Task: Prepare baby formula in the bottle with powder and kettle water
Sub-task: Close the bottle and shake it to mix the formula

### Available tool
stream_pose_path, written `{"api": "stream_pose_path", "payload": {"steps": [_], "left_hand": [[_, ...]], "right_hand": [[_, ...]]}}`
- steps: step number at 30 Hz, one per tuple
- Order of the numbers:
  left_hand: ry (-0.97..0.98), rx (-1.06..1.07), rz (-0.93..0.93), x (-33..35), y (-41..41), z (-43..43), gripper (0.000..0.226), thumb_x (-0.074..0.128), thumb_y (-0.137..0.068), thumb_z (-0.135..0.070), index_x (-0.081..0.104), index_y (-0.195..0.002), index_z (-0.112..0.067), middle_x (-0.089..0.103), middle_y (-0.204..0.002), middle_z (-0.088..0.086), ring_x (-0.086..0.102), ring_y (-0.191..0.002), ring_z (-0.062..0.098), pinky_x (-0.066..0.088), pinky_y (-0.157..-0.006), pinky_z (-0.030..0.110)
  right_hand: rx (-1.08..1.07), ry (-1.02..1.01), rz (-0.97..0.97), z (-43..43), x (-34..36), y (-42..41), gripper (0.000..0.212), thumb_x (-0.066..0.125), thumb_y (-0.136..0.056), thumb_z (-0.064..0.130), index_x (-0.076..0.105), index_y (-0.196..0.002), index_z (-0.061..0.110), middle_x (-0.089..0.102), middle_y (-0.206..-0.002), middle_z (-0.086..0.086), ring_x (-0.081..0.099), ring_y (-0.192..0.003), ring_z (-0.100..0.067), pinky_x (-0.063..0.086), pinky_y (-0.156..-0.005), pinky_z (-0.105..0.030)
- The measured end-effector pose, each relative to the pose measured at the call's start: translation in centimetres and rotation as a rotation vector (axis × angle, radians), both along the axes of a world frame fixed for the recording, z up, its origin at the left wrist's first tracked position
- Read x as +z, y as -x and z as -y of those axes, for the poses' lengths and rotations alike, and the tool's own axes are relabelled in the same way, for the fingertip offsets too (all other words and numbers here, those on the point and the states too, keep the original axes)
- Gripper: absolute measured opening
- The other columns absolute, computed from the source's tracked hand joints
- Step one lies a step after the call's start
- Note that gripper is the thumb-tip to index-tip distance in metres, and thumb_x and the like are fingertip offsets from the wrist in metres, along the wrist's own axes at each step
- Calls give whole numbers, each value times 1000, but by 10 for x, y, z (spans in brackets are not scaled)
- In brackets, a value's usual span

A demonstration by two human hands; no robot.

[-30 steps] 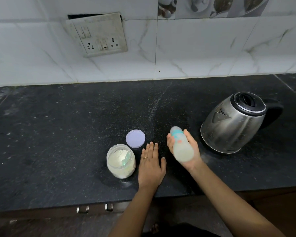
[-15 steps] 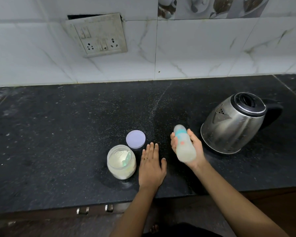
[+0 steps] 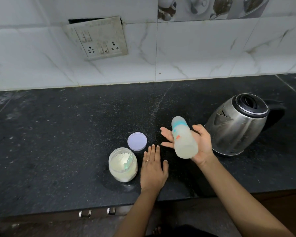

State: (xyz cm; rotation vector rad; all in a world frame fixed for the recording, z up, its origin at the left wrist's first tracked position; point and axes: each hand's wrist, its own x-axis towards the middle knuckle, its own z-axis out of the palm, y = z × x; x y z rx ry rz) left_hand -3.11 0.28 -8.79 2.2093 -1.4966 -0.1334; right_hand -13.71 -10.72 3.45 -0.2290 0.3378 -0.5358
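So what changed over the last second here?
The right hand loosened its grip. Its fingers, wrapped round the bottle before, now lie straight behind it. The left hand, powder jar, lid and kettle stayed put.

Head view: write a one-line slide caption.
Tilted bottle of milky liquid lies in the right hand; left hand flat on the counter beside open powder jar.

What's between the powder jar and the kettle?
In the head view: the left hand, flat on the counter, then the right hand with the bottle lying across its open palm.
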Motion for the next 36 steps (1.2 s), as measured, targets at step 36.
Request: {"api": "stream_pose_path", "payload": {"steps": [36], "left_hand": [[13, -2, 2, 1, 1, -1, 61, 38, -89, -37, 47, -140, -5, 45, -145, 14, 39, -137, 24, 11, -115, 31]], "right_hand": [[96, 90, 193, 4, -28, 1, 66, 74, -78, 30, 43, -127, 0, 56, -110, -14, 61, -82, -20, 53, -71, -32]]}}
